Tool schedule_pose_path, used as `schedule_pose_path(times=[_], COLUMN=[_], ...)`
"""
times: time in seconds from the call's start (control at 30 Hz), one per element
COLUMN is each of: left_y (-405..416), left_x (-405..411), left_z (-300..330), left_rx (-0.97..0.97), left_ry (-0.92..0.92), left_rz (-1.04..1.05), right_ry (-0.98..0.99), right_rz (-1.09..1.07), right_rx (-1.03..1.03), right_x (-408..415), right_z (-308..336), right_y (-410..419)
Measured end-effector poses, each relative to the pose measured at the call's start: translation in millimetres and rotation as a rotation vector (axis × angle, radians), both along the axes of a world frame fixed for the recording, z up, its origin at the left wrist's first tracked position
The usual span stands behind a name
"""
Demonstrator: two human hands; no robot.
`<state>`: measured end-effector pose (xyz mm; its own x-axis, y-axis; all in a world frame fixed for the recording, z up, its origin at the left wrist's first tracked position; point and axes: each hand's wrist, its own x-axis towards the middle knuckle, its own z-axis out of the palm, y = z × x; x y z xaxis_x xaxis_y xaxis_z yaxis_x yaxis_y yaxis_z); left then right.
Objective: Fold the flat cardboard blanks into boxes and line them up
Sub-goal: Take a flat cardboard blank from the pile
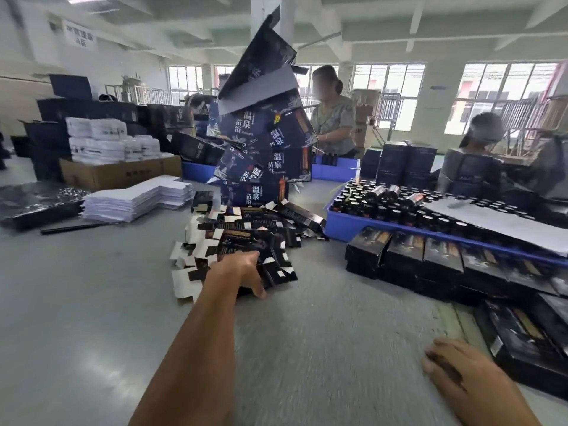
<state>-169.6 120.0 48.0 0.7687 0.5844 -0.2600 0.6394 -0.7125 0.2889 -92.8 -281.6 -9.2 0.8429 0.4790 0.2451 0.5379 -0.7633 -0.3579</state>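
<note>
My right hand [458, 370] lies low on the desk [92, 318] nearest me, fingers relaxed and holding nothing, just beside the near end of the row of folded boxes [430, 259] that runs along my right side. My left hand [242, 272] is stretched out ahead at the near edge of the heap of flat blanks [246, 238]; the thumb shows at the heap's near edge, but the other fingers are hidden among the cardboard, so I cannot tell whether I have a blank pinched yet. I judge that I am at the fetching step: taking the next blank off the heap before folding it. The next move calls for freeing a single sheet from that loose tangle of dark panels and white flaps, and bringing it back to both hands so the sides can be squared up. Further right, the blue tray [338, 222] is packed with dark bottles [384, 207] standing upright, a few shiny ones lying on top, and a white sheet [498, 222] covers its far right part. Behind the heap, a leaning tower of bigger printed boxes [264, 149] rises. To the left sit a stack of white sheets [132, 201] and an open brown carton [116, 173] loaded with white bundles [101, 139].
</note>
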Motion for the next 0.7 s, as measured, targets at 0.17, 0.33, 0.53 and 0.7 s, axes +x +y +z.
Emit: schedule_pose_path(times=[0.17, 0.33, 0.53, 0.7], left_y=[-2, -12, -40, -86], left_x=[-4, -7, -12, -9], left_z=[3, 32, 77, 96], left_rx=[0.057, 0.103, 0.197, 0.141], left_ry=[-0.017, -0.175, -0.585, -0.783], left_rz=[0.047, 0.056, -0.083, -0.258], right_ry=[0.020, 0.009, -0.011, 0.091], right_rz=[0.017, 0.029, 0.046, 0.081], right_rx=[-0.034, -0.043, -0.047, 0.076], right_x=[-2, -2, 1, 5], right_z=[4, 5, 5, 15], right_y=[0, -1, -3, -4])
